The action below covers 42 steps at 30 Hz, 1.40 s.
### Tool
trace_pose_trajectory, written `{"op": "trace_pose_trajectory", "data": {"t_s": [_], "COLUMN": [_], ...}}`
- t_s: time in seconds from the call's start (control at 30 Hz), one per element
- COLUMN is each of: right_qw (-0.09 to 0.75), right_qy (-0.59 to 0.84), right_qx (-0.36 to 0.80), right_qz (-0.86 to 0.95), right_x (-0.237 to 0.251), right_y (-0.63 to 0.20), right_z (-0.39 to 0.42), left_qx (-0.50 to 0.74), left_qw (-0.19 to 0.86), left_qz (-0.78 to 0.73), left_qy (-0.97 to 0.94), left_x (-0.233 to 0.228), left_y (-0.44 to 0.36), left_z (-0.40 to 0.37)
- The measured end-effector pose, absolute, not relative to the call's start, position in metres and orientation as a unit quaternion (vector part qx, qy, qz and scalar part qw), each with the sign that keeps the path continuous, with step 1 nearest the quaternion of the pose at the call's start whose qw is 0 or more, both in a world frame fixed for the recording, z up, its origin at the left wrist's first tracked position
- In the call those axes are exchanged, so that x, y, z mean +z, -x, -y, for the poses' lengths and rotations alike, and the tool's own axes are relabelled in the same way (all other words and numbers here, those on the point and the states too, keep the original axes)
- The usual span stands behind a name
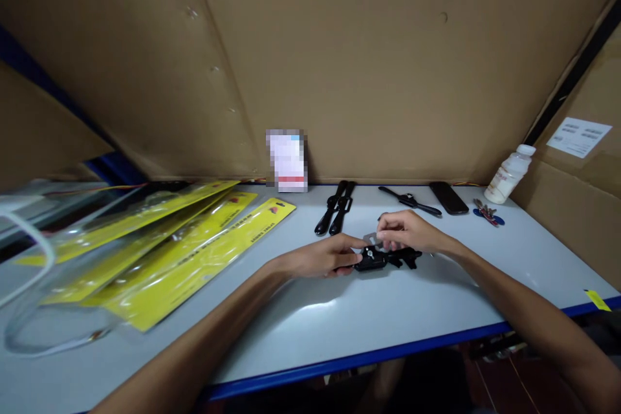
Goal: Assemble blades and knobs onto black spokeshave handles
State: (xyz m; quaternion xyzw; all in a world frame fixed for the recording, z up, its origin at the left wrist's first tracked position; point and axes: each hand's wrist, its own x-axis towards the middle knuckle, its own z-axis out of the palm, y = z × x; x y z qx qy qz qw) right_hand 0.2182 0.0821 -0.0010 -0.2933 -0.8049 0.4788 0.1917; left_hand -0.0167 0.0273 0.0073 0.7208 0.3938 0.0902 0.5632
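On the front part of the table lies a black spokeshave (372, 263) with a bright screw on its body. My left hand (326, 256) grips its left side, thumb and fingers closed around it. A thin grey metal blade (370, 239) is pinched in the fingers of my right hand (406, 231), just above and behind the tool's body. More black parts (406, 257) extend to the right under my right hand; their exact shape is partly hidden. Two black spokeshaves (334, 208) lie side by side behind my hands. Another spokeshave (410, 200) rests farther right.
Yellow-backed clear packages (194, 262) cover the table's left side, near a white cable (51, 252). At the back stand a blurred-out card or screen (288, 162) and cardboard. A dark phone (449, 198), keys (488, 212) and a white-capped bottle (509, 174) are at the right.
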Motion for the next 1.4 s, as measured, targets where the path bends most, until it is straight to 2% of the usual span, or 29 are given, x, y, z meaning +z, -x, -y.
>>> {"op": "trace_pose_trajectory", "data": {"t_s": [0.17, 0.33, 0.53, 0.67, 0.73, 0.93, 1.4], "right_qw": [0.131, 0.041, 0.067, 0.22, 0.256, 0.194, 0.176], "right_qy": [0.263, 0.266, 0.282, 0.294, 0.257, 0.199, 0.188], "right_qx": [0.462, 0.507, 0.472, 0.317, 0.287, 0.277, 0.281], "right_qz": [0.837, 0.819, 0.832, 0.874, 0.887, 0.92, 0.924], "right_x": [-0.002, 0.0, 0.0, 0.006, 0.012, 0.017, 0.016], "right_y": [-0.223, -0.225, -0.223, -0.217, -0.214, -0.212, -0.211], "right_z": [-0.088, -0.086, -0.086, -0.077, -0.07, -0.063, -0.062], "left_qx": [0.107, 0.113, 0.109, 0.118, 0.122, 0.121, 0.12], "left_qw": [0.571, 0.57, 0.566, 0.573, 0.578, 0.598, 0.588], "left_qz": [-0.379, -0.387, -0.388, -0.382, -0.387, -0.395, -0.383], "left_qy": [-0.721, -0.716, -0.719, -0.715, -0.709, -0.687, -0.703], "left_x": [0.001, 0.003, 0.001, -0.002, -0.003, -0.006, -0.003], "left_y": [0.017, 0.016, 0.018, 0.018, 0.018, 0.018, 0.019], "left_z": [-0.029, -0.029, -0.03, -0.031, -0.032, -0.032, -0.03]}}
